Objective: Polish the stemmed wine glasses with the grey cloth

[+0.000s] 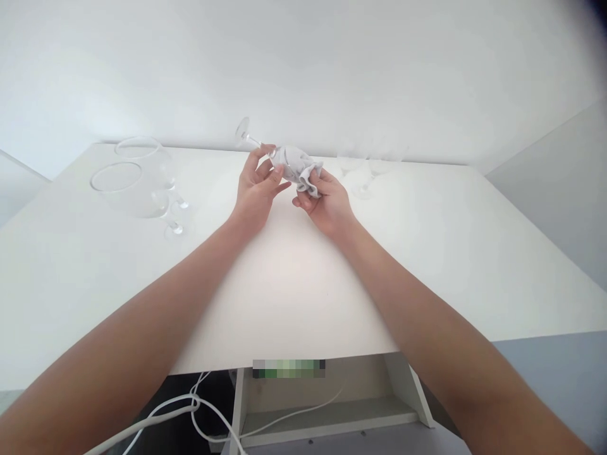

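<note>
A stemmed wine glass (pixel 279 153) is held tilted above the table, its foot pointing up and left. My left hand (pixel 258 183) is closed around the glass where the bowl meets the stem. At the other end, my right hand (pixel 327 199) pinches a light grey cloth (pixel 308 177) at the glass's mouth. Part of the cloth shows bunched inside the clear bowl. My right fingertips are partly hidden by the cloth's folds.
Two large clear stemmed glasses (pixel 137 189) stand on the left of the white table (pixel 294 291). Fainter stemmed glasses (pixel 365 174) stand at the back right, before the white wall. Below the front edge are an open shelf (pixel 327 407) and white cables (pixel 194 401).
</note>
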{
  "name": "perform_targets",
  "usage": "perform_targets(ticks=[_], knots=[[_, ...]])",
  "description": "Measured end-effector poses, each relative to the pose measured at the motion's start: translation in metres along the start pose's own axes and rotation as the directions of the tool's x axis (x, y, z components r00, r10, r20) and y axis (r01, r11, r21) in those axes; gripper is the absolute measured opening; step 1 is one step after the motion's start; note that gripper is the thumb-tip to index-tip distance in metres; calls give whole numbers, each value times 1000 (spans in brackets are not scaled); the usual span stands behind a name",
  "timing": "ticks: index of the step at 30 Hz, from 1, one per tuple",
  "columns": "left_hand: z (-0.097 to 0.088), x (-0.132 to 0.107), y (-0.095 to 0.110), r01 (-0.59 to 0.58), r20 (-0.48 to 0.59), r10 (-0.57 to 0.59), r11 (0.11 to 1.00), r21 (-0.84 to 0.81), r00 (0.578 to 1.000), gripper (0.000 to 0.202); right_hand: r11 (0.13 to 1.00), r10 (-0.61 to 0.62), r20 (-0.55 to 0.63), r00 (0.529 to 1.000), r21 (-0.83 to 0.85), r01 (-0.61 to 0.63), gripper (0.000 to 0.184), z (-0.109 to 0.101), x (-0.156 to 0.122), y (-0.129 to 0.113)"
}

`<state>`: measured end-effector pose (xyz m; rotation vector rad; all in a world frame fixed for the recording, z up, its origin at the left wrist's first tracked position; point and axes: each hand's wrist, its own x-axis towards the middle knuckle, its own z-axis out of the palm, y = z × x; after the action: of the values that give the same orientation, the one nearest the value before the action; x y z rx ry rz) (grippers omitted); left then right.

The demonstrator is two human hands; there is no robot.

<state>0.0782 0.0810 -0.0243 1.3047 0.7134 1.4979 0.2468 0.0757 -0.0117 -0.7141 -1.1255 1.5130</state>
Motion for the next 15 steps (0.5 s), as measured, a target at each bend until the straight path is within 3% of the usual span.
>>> perform_targets(ticks=[3,6,11,15], knots=[[-2,-1,0,28,-69,-27,1000,11,997,52,997,24,46,999,-71,-21,41,4,-1,4],[-3,0,-1,6,-46,-6,1000,-1,999,57,993,-2,77,997,-120,12,49,5,-2,6],[1,-1,6,47,119,-41,998,-44,992,48,956,-221,-138,965,-228,186,46,2,-4,4],[2,-2,13,103,180,-85,990,-94,980,42,933,-261,-189,947,-300,197,50,2,-10,-1]])
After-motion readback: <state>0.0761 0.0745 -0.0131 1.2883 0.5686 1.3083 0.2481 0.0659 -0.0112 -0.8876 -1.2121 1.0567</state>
